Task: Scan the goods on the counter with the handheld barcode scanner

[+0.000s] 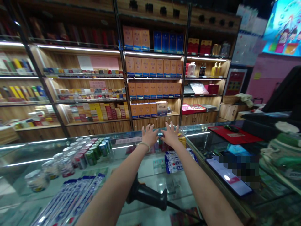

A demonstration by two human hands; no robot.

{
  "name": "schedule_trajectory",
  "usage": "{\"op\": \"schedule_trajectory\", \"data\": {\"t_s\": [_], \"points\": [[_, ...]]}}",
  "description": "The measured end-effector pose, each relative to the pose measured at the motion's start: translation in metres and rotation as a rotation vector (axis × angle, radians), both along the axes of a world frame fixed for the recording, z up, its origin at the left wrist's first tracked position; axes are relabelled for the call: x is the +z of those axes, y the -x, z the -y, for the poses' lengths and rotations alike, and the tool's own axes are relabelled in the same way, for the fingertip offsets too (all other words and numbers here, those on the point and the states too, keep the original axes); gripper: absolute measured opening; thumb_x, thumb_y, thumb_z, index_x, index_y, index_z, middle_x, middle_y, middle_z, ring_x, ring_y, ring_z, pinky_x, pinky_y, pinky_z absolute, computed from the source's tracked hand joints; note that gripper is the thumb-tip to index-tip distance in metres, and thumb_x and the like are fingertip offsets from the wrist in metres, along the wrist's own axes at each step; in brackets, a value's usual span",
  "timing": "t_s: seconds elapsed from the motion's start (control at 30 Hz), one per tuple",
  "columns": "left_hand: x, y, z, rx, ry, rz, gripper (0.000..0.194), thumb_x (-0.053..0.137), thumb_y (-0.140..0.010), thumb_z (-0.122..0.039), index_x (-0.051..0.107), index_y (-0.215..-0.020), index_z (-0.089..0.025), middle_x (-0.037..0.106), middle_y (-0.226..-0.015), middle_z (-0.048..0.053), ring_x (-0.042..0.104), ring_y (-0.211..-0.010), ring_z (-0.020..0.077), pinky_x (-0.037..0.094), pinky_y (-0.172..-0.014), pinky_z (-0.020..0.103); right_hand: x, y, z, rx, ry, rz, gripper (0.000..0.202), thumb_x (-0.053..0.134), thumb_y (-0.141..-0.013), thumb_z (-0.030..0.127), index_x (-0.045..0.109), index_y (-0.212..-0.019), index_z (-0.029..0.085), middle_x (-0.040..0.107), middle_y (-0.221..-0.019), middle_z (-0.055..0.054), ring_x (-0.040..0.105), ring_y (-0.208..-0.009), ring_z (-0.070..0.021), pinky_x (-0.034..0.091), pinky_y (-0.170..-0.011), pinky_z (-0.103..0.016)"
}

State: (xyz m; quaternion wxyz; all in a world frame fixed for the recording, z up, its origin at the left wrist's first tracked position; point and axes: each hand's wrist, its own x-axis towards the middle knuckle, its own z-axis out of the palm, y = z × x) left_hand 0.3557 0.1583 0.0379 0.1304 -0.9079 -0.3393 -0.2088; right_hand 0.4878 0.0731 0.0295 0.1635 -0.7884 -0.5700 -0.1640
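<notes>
Both arms reach forward over a glass display counter (138,157). My left hand (149,135), with a bracelet at its wrist, is open with its fingers spread. Opposite it, my right hand (171,134) is open too, fingers apart. A small dark green can (160,138) with a pale top stands between the two thumbs; whether they touch it I cannot tell. Just behind the right wrist is a yellow stack of packs (182,140). Blue-and-white packets (174,162) lie beside the right forearm. Beneath the forearms lies a black handheld scanner (149,195) with a cable.
On the left of the counter stand rows of cans (81,160) and a fan of long blue-and-white packets (72,194). At right are a phone (229,175), a red mat (235,135), a green bottle (282,150) and a dark monitor (285,91). Stocked shelves (154,79) line the back wall.
</notes>
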Motion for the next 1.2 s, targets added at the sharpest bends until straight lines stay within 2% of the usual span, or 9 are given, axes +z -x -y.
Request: {"op": "schedule_trajectory", "data": {"t_s": [0.3, 0.53, 0.73, 0.9, 1.2], "points": [[-0.008, -0.007, -0.007, -0.024, -0.009, -0.019, 0.026, 0.070, -0.084, -0.033, 0.077, -0.109, -0.036, 0.051, -0.155, 0.005, 0.033, -0.149, 0.0345, 0.018, -0.122, 0.068, -0.006, 0.003, 0.000, -0.001, 0.024, -0.002, 0.033, 0.070, -0.089, 0.033, 0.072, -0.122, 0.028, 0.028, -0.168, -0.010, 0.016, -0.155, -0.0375, 0.004, -0.118, -0.072], [-0.004, -0.006, -0.004, -0.039, -0.006, -0.016, 0.017, 0.071, -0.084, -0.032, 0.081, -0.098, -0.033, 0.055, -0.150, 0.005, 0.034, -0.147, 0.0356, 0.020, -0.121, 0.067, -0.009, 0.000, -0.005, -0.006, -0.029, -0.010, 0.021, 0.067, -0.093, 0.032, 0.077, -0.111, 0.028, 0.035, -0.165, -0.008, 0.020, -0.153, -0.0359, 0.007, -0.117, -0.072], [0.005, -0.001, 0.005, -0.043, 0.002, -0.016, 0.012, 0.070, -0.084, -0.028, 0.080, -0.089, -0.031, 0.059, -0.147, 0.003, 0.036, -0.146, 0.0346, 0.020, -0.120, 0.067, -0.005, 0.007, -0.001, 0.039, -0.061, 0.004, 0.019, 0.067, -0.091, 0.027, 0.078, -0.106, 0.026, 0.038, -0.164, -0.007, 0.021, -0.153, -0.0339, 0.008, -0.119, -0.069], [0.018, 0.012, 0.008, -0.037, 0.021, 0.012, 0.011, 0.071, -0.083, -0.029, 0.080, -0.088, -0.033, 0.061, -0.145, 0.001, 0.037, -0.145, 0.0343, 0.022, -0.118, 0.068, 0.005, 0.015, 0.005, 0.064, -0.085, 0.016, 0.018, 0.067, -0.091, 0.027, 0.078, -0.105, 0.028, 0.039, -0.163, -0.004, 0.021, -0.154, -0.0328, 0.008, -0.120, -0.069], [0.048, 0.055, 0.022, -0.024, 0.012, 0.095, 0.012, 0.072, -0.085, -0.035, 0.080, -0.093, -0.034, 0.056, -0.151, 0.001, 0.033, -0.147, 0.0356, 0.021, -0.118, 0.067, 0.036, 0.046, 0.014, 0.100, -0.153, 0.014, 0.017, 0.067, -0.092, 0.033, 0.077, -0.105, 0.029, 0.037, -0.164, -0.004, 0.016, -0.155, -0.0322, 0.006, -0.120, -0.068]]}}
